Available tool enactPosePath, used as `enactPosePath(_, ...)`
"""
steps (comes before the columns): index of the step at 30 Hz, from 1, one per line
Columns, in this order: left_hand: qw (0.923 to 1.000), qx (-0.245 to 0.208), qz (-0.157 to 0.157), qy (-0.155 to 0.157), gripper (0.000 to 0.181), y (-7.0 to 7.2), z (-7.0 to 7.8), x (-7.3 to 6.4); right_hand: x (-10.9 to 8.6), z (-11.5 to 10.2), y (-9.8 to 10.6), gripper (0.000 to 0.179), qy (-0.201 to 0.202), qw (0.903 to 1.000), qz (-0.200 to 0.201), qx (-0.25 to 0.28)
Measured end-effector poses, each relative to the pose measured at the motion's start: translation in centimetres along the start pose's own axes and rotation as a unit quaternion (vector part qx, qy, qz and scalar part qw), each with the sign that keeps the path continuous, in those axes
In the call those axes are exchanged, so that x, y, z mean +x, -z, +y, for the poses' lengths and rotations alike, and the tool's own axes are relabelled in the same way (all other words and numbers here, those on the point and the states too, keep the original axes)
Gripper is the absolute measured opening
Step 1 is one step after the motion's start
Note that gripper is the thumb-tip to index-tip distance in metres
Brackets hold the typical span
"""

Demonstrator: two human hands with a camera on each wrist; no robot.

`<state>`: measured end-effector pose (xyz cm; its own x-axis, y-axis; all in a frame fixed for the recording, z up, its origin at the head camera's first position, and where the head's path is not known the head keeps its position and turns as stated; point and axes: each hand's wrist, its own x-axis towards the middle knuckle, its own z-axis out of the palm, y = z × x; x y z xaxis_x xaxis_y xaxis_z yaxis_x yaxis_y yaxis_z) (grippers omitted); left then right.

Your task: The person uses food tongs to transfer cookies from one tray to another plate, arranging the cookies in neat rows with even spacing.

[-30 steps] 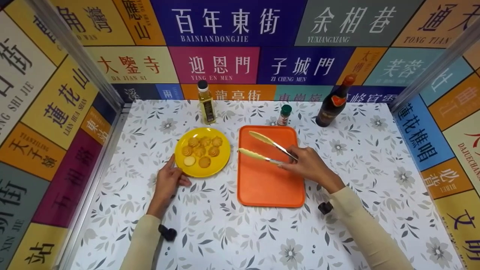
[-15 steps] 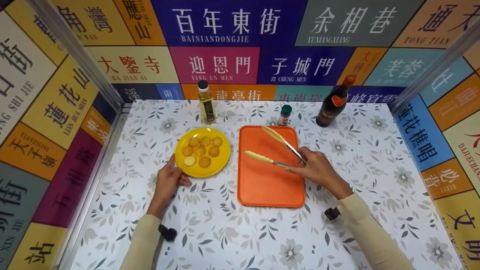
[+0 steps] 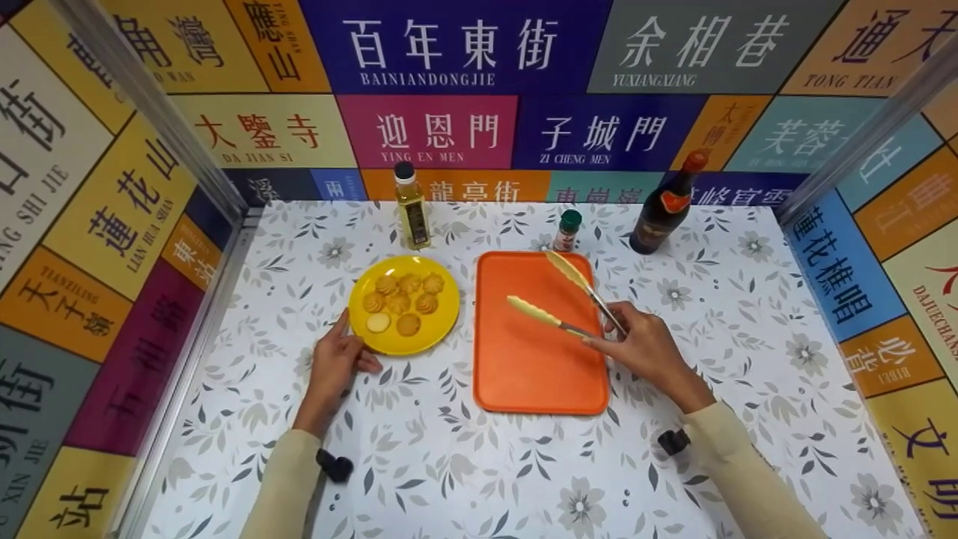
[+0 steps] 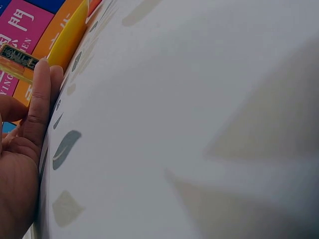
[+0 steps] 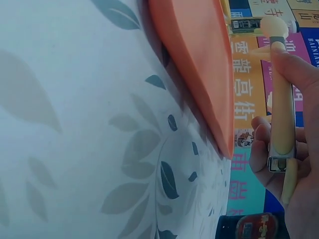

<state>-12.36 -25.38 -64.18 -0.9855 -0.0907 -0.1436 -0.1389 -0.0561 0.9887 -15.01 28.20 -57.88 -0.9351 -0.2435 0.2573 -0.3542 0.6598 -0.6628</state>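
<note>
In the head view my left hand [image 3: 338,361] rests at the lower left rim of a yellow plate [image 3: 440,328]. One fairly straight finger lies along the rim. Several golden cookies [image 3: 398,302], most piped in swirls, sit on this plate. My right hand [image 3: 650,348] grips a pair of tongs [image 3: 572,275] by the metal arms, near the right edge of an orange tray [image 3: 539,374]. The two pale yellow tips spread apart over the bare tray, with nothing between them. In the right wrist view, the tongs [image 5: 282,109] lie between thumb and fingers.
Behind the plate stands an oil bottle [image 3: 413,217] with a black cap. A small green-capped shaker [image 3: 567,230] is just behind the tray, and a dark bottle [image 3: 662,213] with a red top stands at the back right. Sign-printed walls [image 3: 464,127] enclose the table.
My right hand has drawn the tongs to the right across the tray, their tips staying apart. The left hand, plate and cookies have kept their places.
</note>
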Motion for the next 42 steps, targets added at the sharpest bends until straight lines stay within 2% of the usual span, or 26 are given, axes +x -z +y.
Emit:
enactPosePath(6,1.0,-0.002,-0.001,-0.002,0.068,0.0,0.0,0.0,-0.6,0.4,0.3,0.06,-0.03,0.9994,0.012,-0.016)
enactPosePath(16,1.0,0.005,0.0,0.002,0.069,0.0,0.1,0.0,-1.7,1.5,0.7,0.057,-0.047,0.9978,0.044,-0.014)
enactPosePath(22,0.9998,0.021,-0.002,-0.005,0.067,0.0,0.1,0.0,-2.4,2.5,1.1,0.059,-0.055,0.9957,0.068,-0.033)
enactPosePath(26,0.9996,0.028,0.002,0.004,0.067,0.1,0.1,0.0,-3.0,3.1,1.4,0.06,-0.062,0.9944,0.079,-0.032)
enactPosePath(34,0.9992,0.034,0.008,0.016,0.069,0.0,0.2,-0.1,-4.3,4.3,2.5,0.063,-0.101,0.9899,0.095,-0.032)
enactPosePath(42,0.9997,0.024,0.006,0.007,0.068,0.0,0.1,0.0,-5.1,5.2,3.3,0.063,-0.127,0.9844,0.115,-0.037)
